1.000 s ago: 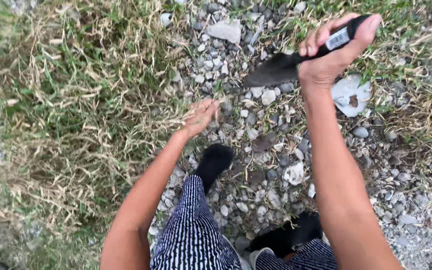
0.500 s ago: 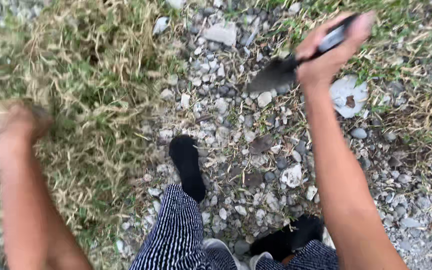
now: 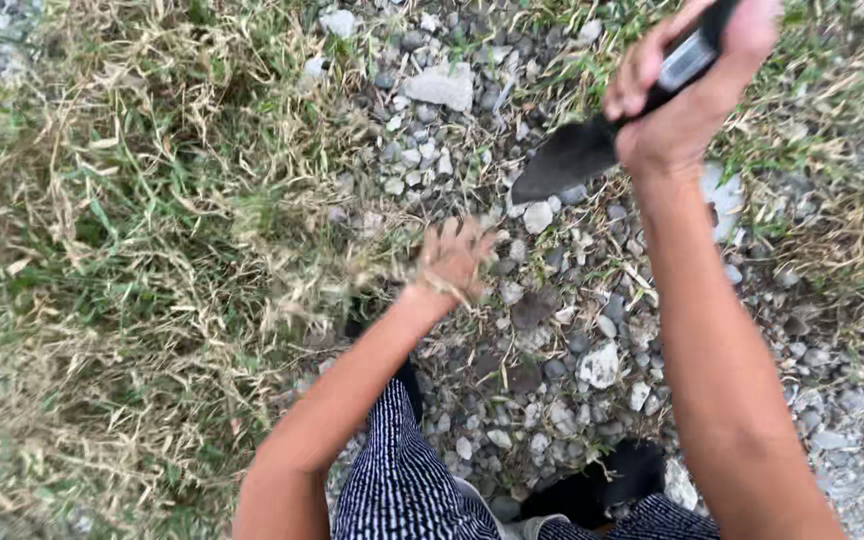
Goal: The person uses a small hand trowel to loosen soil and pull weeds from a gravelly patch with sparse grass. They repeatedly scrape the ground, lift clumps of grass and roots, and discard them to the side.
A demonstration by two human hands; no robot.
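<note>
Both hands busy — right hand [image 3: 687, 110] fisted round the dark trowel [image 3: 592, 150], raised far right over gravel [image 3: 552, 340]. Left hand [image 3: 452, 258] swung back from the left, blurred at the dry grass [image 3: 152, 250] edge — fingers unclear, cannot tell.

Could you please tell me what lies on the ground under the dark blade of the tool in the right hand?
Under the blade, held raised by the right hand, lies grey gravel with one pale stone just below its tip. The ground directly behind the blade is hidden.
</note>
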